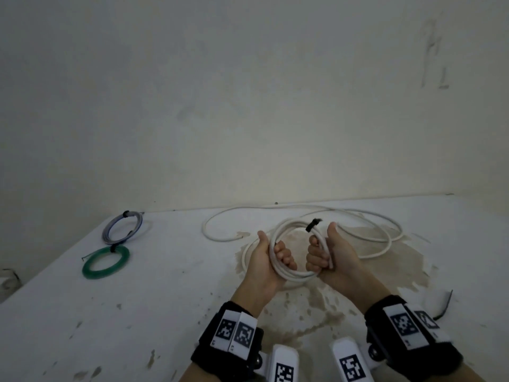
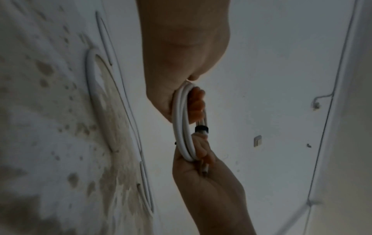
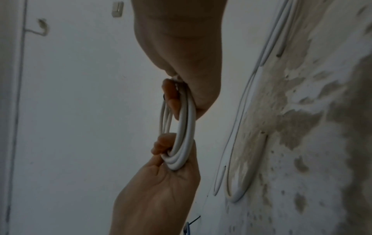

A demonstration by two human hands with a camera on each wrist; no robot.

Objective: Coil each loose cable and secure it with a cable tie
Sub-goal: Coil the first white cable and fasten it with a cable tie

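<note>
The white coil (image 1: 296, 249) hangs above the table (image 1: 137, 312) between your two hands, its ring facing you and its black tie (image 1: 313, 224) already wrapped on the far upper arc. Your left hand (image 1: 268, 260) curls round the coil's left side; your right hand (image 1: 327, 257) curls round its right side, just below the tie, both thumbs pointing away from you. The coil therefore spans left to right between the grips, and the tie lies nearer the right hand, so that hand is probably the one to snug it. Beyond the coil, a loose white cable (image 1: 358, 224) sprawls across the far table, not yet coiled. At far left lie a grey-blue coil (image 1: 121, 227) and a green coil (image 1: 106, 261), each tied.
</note>
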